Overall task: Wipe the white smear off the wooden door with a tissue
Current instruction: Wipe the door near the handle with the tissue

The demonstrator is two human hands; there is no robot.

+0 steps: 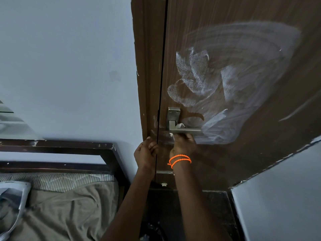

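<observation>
The white smear (231,84) covers a wide part of the wooden door (251,162), from the middle of the frame to the upper right, in thin swirls and thicker patches. The tissue (179,125) shows as a small white piece just behind the metal door handle (184,130), at the centre. The right hand (184,145), with an orange bracelet (179,160) on the wrist, is curled around the tissue and presses it on the door under the handle. The left hand (145,153) grips the edge of the door, fingers bent around it. A bed (60,206) with a dark frame lies at the lower left.
</observation>
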